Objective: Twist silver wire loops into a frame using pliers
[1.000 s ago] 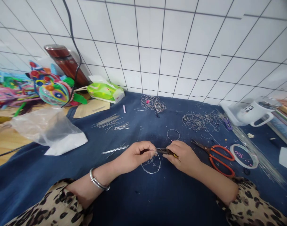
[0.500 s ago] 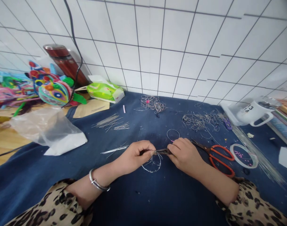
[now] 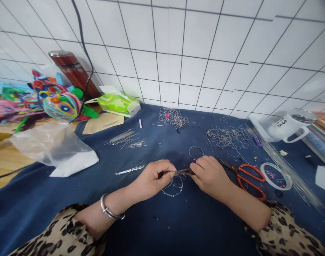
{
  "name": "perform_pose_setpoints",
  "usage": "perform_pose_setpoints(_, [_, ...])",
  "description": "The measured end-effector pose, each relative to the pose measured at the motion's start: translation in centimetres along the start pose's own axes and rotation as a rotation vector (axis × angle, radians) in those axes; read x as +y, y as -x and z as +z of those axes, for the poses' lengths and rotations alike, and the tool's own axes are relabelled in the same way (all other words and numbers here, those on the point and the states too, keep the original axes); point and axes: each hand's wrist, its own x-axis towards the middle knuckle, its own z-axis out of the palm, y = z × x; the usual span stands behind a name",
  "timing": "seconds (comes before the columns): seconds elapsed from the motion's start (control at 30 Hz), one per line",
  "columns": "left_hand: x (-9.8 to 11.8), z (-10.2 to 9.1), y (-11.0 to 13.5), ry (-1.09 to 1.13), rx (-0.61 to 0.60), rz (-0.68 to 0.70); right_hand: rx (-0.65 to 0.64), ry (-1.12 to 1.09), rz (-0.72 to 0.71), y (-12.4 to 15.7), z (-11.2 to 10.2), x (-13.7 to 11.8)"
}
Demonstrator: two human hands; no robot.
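Note:
My left hand (image 3: 158, 177) pinches a thin silver wire between thumb and forefinger. Below the fingertips hangs a wire ring (image 3: 173, 195) with small twisted bits along it. My right hand (image 3: 209, 176) is closed around dark pliers (image 3: 186, 172), whose jaws point left and meet the wire near my left fingertips. The exact grip of the jaws is too small to make out. A second wire hoop (image 3: 196, 147) with pink at its lower edge lies just behind my right hand. Beside that hand rest scissors (image 3: 249, 174) with orange-red handles.
Loose wire tangles (image 3: 227, 137) and cut wire lengths (image 3: 122, 137) lie on the blue cloth (image 3: 151, 220). At right are a round dish (image 3: 266, 166) with pink beads and a white mug (image 3: 293, 126). A plastic bag (image 3: 58, 145), tissue pack (image 3: 118, 101) and red flask (image 3: 74, 73) stand left.
The wire ring under my left fingers has shifted very slightly. Both hands keep nearly the same place and grip.

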Motion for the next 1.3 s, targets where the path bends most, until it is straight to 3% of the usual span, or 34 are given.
perform_pose_setpoints(0.7, [0.2,0.0,0.0,0.009,0.004,0.024,0.007,-0.235,-0.008,0.2,1.0,0.0])
perform_pose_setpoints(0.93, [0.4,0.0,0.0,-0.007,0.018,0.042,0.081,-0.084,-0.013,0.1,0.4,0.1])
perform_pose_setpoints(1.3, [-0.1,0.4,0.4,-0.135,0.134,0.162,0.056,0.023,-0.007,0.1,-0.4,0.2])
